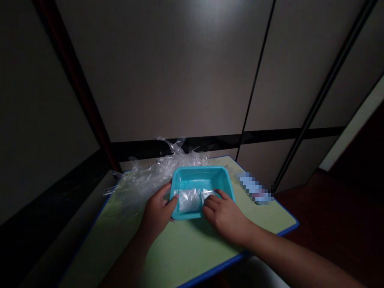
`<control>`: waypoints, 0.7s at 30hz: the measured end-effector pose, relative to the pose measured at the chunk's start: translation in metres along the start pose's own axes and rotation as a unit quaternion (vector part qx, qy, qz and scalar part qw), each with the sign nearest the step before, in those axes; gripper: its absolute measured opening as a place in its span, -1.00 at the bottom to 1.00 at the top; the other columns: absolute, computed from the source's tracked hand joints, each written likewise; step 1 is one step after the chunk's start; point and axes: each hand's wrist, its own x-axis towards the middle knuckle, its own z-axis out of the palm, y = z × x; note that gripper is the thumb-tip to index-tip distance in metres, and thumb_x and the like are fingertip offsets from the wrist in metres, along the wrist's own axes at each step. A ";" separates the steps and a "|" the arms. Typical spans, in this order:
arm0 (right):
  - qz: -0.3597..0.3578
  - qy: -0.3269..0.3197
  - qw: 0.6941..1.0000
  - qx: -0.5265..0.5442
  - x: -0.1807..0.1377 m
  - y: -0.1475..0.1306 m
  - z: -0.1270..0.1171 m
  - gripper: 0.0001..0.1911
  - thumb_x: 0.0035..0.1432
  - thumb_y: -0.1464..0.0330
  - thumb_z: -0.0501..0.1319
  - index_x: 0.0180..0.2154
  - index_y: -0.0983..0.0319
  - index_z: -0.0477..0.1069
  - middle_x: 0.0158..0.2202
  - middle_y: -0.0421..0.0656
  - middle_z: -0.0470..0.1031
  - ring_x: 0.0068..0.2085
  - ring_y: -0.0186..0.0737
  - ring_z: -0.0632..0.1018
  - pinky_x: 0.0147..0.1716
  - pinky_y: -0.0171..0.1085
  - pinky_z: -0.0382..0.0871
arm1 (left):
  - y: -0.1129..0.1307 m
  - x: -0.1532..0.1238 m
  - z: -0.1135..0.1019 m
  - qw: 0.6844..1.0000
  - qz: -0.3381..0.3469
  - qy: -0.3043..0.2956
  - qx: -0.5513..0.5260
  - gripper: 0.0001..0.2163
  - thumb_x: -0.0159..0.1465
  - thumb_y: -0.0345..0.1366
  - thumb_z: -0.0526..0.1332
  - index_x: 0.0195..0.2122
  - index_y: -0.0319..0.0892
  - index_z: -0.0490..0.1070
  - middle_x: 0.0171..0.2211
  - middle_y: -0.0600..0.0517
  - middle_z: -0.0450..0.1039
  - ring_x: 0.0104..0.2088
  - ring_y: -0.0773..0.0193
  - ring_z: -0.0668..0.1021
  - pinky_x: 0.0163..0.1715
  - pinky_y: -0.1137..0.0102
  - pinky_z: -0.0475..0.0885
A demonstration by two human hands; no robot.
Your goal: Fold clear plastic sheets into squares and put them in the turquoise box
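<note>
A turquoise plastic tray (201, 173) is in front of me, tilted slightly or raised at its near side. My left hand (157, 210) clasps its left rim, thumb on the inside wall and fingers around the outside. Inside, a clear plastic packet with whitish contents (189, 201) lies at the near left. My right hand (224, 214) reaches over the near right rim, its fingers curled onto a second clear packet (207, 193). That packet is partly hidden by the fingers, and what it contains is unclear.
Crumpled clear plastic bags (162, 172) heap at the table's back left. A blurred pale-blue item (253, 188) lies near the right edge. The light-green table (177, 252) has a blue edge and stands close to a panelled cabinet (180, 80).
</note>
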 end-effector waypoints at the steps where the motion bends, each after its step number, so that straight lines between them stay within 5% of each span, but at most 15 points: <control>1: -0.003 0.013 1.000 -0.010 0.001 0.001 0.000 -0.84 0.22 0.42 0.01 -0.39 0.24 0.31 -0.41 -0.15 0.41 -0.28 -0.19 0.37 -0.03 -0.05 0.07 | -0.002 0.001 0.001 1.000 0.000 0.004 -0.012 -0.54 0.11 -0.21 0.16 0.04 -0.26 0.25 -0.74 0.21 0.29 -0.75 0.33 0.40 -0.81 0.50 0.33; 6: 0.016 0.059 0.997 -0.046 0.002 0.016 -0.014 -0.83 0.19 0.48 0.00 -0.40 0.24 0.31 -0.45 -0.15 0.41 -0.36 -0.21 0.39 -0.03 -0.05 0.05 | -0.010 0.009 0.001 0.994 0.052 -0.004 -0.100 -0.57 0.15 -0.11 0.15 -0.02 -0.28 0.28 -0.59 0.11 0.40 -0.58 0.29 0.49 -0.61 0.47 0.41; 9: 0.059 0.051 0.995 -0.059 -0.002 0.042 -0.029 -0.83 0.16 0.51 0.01 -0.37 0.23 0.34 -0.45 -0.15 0.43 -0.39 -0.24 0.40 -0.05 -0.11 0.06 | -0.018 0.015 0.000 0.996 0.064 0.019 -0.064 -0.55 0.19 -0.05 0.06 -0.02 -0.30 0.27 -0.65 0.14 0.33 -0.66 0.31 0.44 -0.67 0.46 0.36; 13: 0.188 0.032 0.978 -0.089 -0.012 0.095 -0.051 -0.81 0.19 0.35 0.02 -0.36 0.22 0.37 -0.40 -0.11 0.47 -0.35 -0.19 0.43 -0.34 -0.28 0.15 | -0.032 0.026 -0.001 0.978 0.149 0.113 0.088 -0.67 0.20 -0.10 0.01 -0.25 -0.25 0.39 -0.31 -0.06 0.42 -0.44 0.25 0.51 -0.46 0.36 0.45; 17: 0.312 -0.004 0.943 -0.117 -0.016 0.157 -0.054 -0.71 0.21 0.20 -0.03 -0.26 0.19 0.38 -0.31 -0.08 0.49 -0.38 -0.18 0.45 -0.49 -0.31 0.09 | -0.043 0.032 -0.001 0.962 0.190 0.131 0.144 -0.78 0.11 -0.20 0.12 -0.30 -0.18 0.44 -0.23 -0.08 0.41 -0.15 0.08 0.44 -0.05 0.14 0.30; 21: 0.348 -0.074 0.926 -0.129 -0.015 0.209 -0.036 -0.69 0.20 0.21 -0.01 -0.20 0.23 0.39 -0.27 -0.03 0.49 -0.30 -0.11 0.48 -0.46 -0.29 0.15 | -0.048 0.032 0.003 0.948 0.221 0.119 0.194 -0.80 0.11 -0.25 0.14 -0.28 -0.13 0.47 -0.18 -0.08 0.40 -0.07 0.03 0.37 0.00 0.10 0.24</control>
